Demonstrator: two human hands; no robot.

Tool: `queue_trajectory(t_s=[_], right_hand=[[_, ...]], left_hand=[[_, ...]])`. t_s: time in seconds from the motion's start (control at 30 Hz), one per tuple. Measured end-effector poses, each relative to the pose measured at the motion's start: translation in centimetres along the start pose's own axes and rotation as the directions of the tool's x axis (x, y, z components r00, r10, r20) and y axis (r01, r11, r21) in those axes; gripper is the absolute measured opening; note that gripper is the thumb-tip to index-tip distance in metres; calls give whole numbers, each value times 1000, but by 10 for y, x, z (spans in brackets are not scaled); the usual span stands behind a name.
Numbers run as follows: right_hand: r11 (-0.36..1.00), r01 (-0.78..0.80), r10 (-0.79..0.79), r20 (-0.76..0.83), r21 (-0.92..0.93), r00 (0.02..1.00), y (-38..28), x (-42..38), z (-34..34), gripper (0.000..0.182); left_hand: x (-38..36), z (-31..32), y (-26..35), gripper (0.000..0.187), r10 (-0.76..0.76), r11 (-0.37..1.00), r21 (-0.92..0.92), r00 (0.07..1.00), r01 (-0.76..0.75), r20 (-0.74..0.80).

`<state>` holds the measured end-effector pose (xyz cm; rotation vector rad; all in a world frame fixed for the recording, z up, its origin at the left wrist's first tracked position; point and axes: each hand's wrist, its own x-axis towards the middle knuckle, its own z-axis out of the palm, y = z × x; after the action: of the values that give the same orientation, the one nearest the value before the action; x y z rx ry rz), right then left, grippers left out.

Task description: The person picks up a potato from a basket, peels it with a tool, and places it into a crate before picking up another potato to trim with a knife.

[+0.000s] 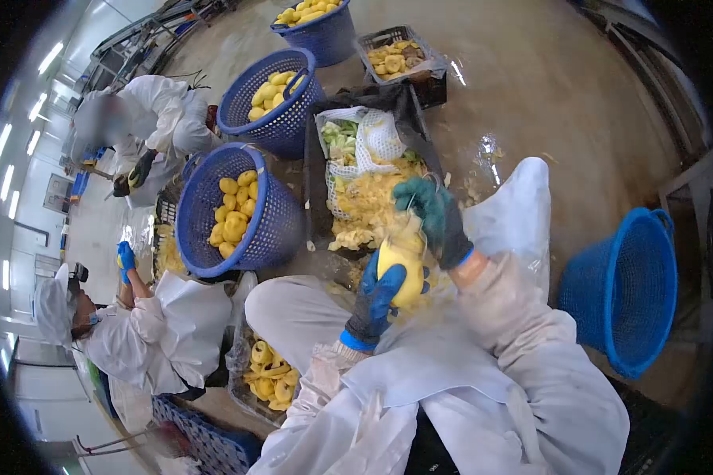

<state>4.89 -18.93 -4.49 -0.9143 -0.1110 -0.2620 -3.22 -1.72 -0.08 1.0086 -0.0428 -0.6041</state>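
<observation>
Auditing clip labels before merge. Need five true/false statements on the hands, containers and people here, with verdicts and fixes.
1. The left hand holds a yellow fruit. True.
2. The right hand is bare. False: the right hand wears a glove, green over the fingers.
3. White netting and yellow peelings lie in the black crate. True.
4. Nobody else is in the picture. False: a person in white, for one, is at the left of the picture.
5. The basket at the far right is red. False: it is blue.
</observation>
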Motion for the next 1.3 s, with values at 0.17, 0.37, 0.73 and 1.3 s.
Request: queue_trajectory(t_s=[0.17, 0.37, 0.73, 1.3], right_hand=[[995, -1, 19, -179, 103, 984, 3, 9, -40, 32], [996, 80, -66, -269, 42, 961, 2, 16, -20, 31], [988, 51, -64, -89, -144, 994, 0, -11, -6, 23], [959, -75, 62, 56, 272, 996, 26, 0, -46, 32]], left_hand=[[-7, 2, 3, 60, 50, 995, -84, 998, -52, -27], [-6, -6, -3, 61, 30, 995, -101, 999, -26, 37], [-1, -3, -4, 49, -129, 839, -540, 988, 65, -82], [5, -2, -2, 48, -116, 889, -450, 993, 87, -37]])
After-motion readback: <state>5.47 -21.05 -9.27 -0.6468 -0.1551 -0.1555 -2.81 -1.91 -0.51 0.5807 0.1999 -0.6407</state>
